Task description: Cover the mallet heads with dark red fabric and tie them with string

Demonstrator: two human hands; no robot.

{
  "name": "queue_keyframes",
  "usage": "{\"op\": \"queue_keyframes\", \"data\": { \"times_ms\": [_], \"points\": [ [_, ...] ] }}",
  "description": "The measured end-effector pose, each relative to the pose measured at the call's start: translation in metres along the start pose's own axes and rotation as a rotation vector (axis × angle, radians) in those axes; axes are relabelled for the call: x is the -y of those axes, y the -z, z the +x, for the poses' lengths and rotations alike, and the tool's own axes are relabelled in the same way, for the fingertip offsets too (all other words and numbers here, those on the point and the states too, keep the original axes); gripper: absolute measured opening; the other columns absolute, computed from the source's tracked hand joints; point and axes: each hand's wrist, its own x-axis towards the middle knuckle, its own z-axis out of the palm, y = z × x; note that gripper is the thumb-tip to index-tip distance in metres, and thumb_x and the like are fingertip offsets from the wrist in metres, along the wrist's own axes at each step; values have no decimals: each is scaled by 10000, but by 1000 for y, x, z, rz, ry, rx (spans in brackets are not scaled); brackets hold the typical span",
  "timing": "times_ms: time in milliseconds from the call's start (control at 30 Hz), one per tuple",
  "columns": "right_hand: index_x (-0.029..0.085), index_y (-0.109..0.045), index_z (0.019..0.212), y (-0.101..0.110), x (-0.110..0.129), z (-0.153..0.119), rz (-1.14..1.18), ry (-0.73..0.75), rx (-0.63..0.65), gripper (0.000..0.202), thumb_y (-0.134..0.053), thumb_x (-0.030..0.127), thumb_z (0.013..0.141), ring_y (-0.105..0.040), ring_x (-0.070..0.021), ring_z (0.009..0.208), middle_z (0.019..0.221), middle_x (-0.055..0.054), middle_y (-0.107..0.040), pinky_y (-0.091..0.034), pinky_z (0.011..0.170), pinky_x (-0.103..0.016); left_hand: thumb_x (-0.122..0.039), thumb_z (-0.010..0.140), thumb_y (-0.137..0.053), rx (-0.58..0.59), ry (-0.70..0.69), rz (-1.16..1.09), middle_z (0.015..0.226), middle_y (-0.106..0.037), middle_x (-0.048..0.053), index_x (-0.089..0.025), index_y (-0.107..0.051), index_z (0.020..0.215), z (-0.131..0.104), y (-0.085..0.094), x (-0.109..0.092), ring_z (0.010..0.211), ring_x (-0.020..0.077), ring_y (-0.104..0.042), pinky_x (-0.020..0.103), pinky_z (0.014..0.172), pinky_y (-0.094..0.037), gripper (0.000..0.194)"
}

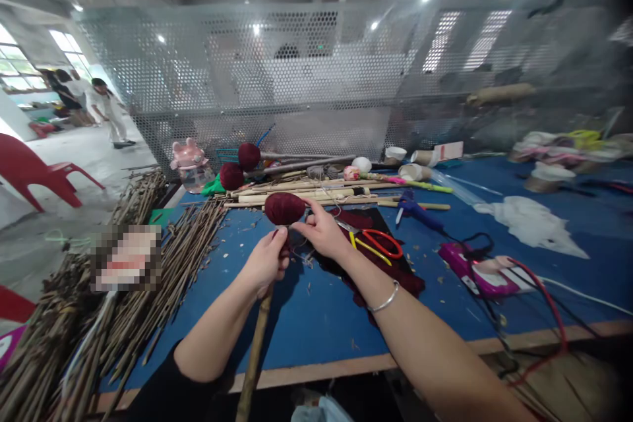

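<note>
A dark red cloth-covered ball (285, 208) sits at the top of a long wooden stick (258, 343), which slants down past the table's front edge. My left hand (267, 258) is closed around the stick just under the ball. At the ball's lower right, my right hand (322, 229) is closed, its thumb and fingers pressed against the gathered base. Thin thread shows below the fingers. Behind my right wrist lie scissors (380, 244) with red and yellow handles, on dark red cloth (405, 277) and a black piece.
Bundled thin sticks (168, 277) cover the left side. Two more dark red balls (248, 156) lie at the back near a pink bear-shaped jar (190, 165). A blue glue gun (418, 211), a purple power strip (475, 270) with cables and white plastic (534, 224) are on the right.
</note>
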Motion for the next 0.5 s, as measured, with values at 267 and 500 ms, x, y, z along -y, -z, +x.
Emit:
{"op": "queue_keyframes", "data": {
  "times_ms": [267, 500],
  "points": [
    [160, -631, 847, -15, 56, -22, -80, 239, 298, 227, -451, 296, 870, -489, -85, 558, 656, 10, -584, -369, 550, -191, -494, 707, -606, -96, -82, -205, 505, -301, -97, -158, -452, 736, 23, 48, -23, 326, -7, -204, 105, 310, -104, 371],
    [250, -615, 1007, -23, 147, -79, -96, 625, 676, 200, -488, 265, 854, -632, -82, 809, 932, 30, -680, -455, 687, -139, -450, 774, -548, -43, -35, -196, 596, -460, -37, -152, -458, 767, 30, 43, -12, 338, -6, -262, 99, 297, -130, 311]
  ]
}}
